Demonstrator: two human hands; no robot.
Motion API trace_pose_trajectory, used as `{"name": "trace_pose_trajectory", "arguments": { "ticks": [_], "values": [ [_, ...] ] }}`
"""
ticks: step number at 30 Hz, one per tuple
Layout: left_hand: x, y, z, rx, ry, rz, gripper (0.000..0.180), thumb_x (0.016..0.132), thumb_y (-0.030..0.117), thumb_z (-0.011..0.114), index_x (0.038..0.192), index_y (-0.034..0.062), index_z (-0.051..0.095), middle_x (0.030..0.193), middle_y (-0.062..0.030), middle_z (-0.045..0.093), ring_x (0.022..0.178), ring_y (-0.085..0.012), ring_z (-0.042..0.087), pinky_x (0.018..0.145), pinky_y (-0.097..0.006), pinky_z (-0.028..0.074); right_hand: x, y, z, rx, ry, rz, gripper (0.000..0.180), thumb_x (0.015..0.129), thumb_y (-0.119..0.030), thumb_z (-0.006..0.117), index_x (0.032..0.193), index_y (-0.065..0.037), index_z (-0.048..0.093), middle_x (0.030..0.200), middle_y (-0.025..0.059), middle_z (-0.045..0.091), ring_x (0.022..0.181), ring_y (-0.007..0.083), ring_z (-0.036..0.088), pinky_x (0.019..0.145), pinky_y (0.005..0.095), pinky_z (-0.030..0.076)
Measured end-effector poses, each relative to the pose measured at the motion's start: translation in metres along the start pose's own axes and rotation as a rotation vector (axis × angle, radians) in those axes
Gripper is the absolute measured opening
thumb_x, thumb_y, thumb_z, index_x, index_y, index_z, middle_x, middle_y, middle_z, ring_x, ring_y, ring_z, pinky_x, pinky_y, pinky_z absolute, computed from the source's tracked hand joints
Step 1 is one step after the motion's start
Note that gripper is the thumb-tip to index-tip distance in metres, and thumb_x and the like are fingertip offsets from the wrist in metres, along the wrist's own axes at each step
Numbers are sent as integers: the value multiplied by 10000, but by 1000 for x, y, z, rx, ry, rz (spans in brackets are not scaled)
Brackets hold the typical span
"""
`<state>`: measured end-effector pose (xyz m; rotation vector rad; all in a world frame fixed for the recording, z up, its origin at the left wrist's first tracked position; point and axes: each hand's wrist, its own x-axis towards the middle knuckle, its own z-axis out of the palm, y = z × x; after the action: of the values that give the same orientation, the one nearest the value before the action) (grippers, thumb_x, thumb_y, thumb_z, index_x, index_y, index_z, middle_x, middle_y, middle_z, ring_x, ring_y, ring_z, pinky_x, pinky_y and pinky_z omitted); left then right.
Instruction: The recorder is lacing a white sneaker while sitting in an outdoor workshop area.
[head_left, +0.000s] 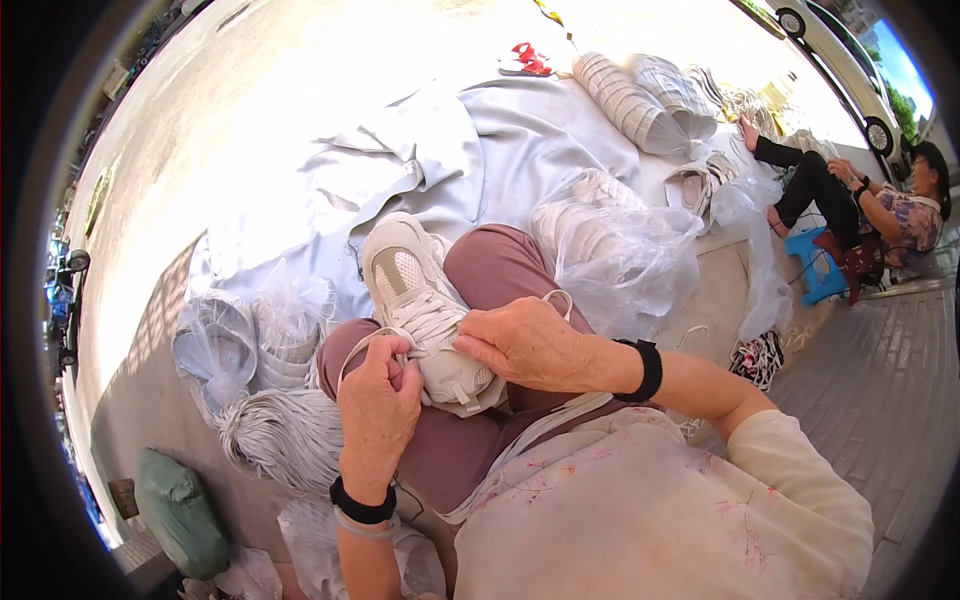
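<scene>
A beige and white sneaker (393, 262) rests across my lap, its toe pointing away from me and its tongue toward me. Pale shoelaces (428, 318) run crosswise through its eyelets. My left hand (378, 415) pinches the shoelace at the left side of the opening, where a loop of it arcs up above the fingers. At the other side, my right hand (535, 345) has its fingers closed at the lacing, with another lace loop standing up behind it. The fingertips of the right hand partly hide what they grip.
Grey bundled laces (285, 435) and bagged shoe parts (215, 350) lie at my left, near a green sack (180, 510). A grey sheet (520, 130) spreads ahead. More plastic-wrapped shoe parts (600, 235) lie right of my knee. Another person (905, 210) sits at far right by a blue stool (815, 265).
</scene>
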<state>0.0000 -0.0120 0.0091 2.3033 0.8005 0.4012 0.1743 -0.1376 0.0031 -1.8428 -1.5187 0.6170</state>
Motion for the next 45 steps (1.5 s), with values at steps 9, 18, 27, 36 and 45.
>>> {"name": "trace_pose_trajectory", "arguments": {
  "ticks": [9, 18, 27, 36, 45],
  "values": [
    [8, -10, -1, -22, -175, -32, 108, 804, -31, 611, 859, 47, 559, 641, -34, 521, 559, -128, 518, 537, -280, 420, 12, -2, 3, -88, -40, -3, 172, 817, -195, 662, 817, -32, 608, 790, 147, 623, 715, 354, 651, 612, 454, 514],
    [17, 4, -2, -69, -201, -113, 65, 824, -30, 618, 841, -1, 562, 705, -19, 562, 611, -68, 512, 571, -226, 429, 17, -2, 9, -46, -56, 69, 209, 736, -162, 694, 855, 1, 641, 851, 149, 625, 726, 335, 677, 613, 433, 547],
    [21, 8, 0, -15, -74, -29, 87, 771, -40, 629, 779, 16, 563, 600, -33, 476, 517, -90, 437, 512, -257, 389, 12, -16, -6, -184, -42, -81, 188, 746, -112, 702, 889, -30, 613, 942, 148, 587, 707, 323, 677, 571, 401, 542],
    [5, -6, 10, -83, 195, 236, 131, 759, -44, 631, 863, 28, 594, 871, -98, 578, 711, -237, 588, 636, -346, 475, 15, -22, 1, -120, -26, -38, 103, 857, -68, 605, 915, -15, 538, 852, 146, 572, 719, 339, 610, 620, 422, 495],
    [8, -9, -5, -207, -116, -12, 84, 796, 40, 646, 841, -2, 589, 837, -79, 549, 732, -201, 547, 662, -315, 446, 20, -22, -5, -154, -68, -14, 92, 857, -74, 617, 897, 0, 579, 796, 152, 588, 721, 341, 602, 660, 421, 474]
  ]
}}
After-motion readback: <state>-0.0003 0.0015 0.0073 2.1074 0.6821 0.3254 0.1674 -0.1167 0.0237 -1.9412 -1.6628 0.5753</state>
